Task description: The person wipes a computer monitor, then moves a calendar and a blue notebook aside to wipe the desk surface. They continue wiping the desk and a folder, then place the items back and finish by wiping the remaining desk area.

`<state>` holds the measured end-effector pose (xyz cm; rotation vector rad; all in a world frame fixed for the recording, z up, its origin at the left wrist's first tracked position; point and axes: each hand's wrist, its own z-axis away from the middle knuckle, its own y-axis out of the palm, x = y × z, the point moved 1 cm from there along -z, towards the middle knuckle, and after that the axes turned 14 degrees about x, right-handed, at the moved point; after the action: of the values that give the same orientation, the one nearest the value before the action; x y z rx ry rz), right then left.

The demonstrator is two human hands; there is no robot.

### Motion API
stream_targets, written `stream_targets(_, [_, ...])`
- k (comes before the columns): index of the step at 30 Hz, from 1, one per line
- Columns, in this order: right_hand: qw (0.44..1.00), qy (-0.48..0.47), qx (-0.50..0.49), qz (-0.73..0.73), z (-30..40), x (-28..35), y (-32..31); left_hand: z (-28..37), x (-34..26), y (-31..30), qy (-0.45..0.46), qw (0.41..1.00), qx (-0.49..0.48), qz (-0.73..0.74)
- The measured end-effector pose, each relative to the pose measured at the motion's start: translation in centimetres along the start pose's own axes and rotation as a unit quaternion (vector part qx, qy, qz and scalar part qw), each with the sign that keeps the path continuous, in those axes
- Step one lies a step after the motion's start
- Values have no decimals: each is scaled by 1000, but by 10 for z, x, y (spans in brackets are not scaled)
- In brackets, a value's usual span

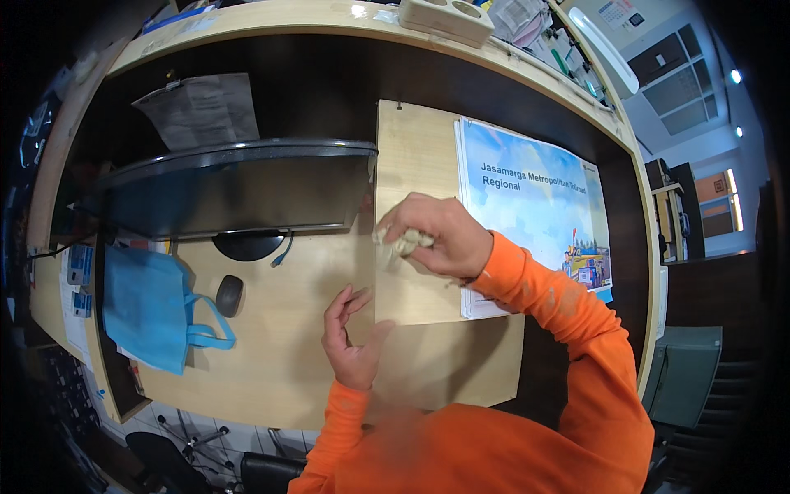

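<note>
My right hand [438,234] is closed around a crumpled pale cloth [408,242], over the left part of a raised wooden shelf [416,296]. To its right, a stack of large printed sheets [524,185] lies on that shelf, partly behind my forearm. My left hand [353,339] is beside the shelf's left edge, above the lower desktop [278,370], with fingers apart and nothing in it.
A monitor [241,191] stands at the left, with a cable end [279,258] by its base. A black mouse [229,296] and a blue fabric bag [148,305] lie nearer. A power strip [445,20] sits on the upper ledge.
</note>
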<state>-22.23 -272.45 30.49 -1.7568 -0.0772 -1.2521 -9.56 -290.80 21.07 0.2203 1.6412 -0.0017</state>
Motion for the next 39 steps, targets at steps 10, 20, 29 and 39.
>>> stream_targets(10, [994,-14,-92,55,-33,-47,-28,-3,0,-6,22,997,31,-67])
stream_targets(20, [940,25,-185,287,-62,-75,-62,5,8,-5,30,996,28,-78])
stream_targets(29, [929,127,-166,305,-74,-76,-71,-3,5,-12,27,995,34,-90])
stream_targets(39, [988,98,-5,121,28,29,20,-3,4,-2,19,1000,-5,11])
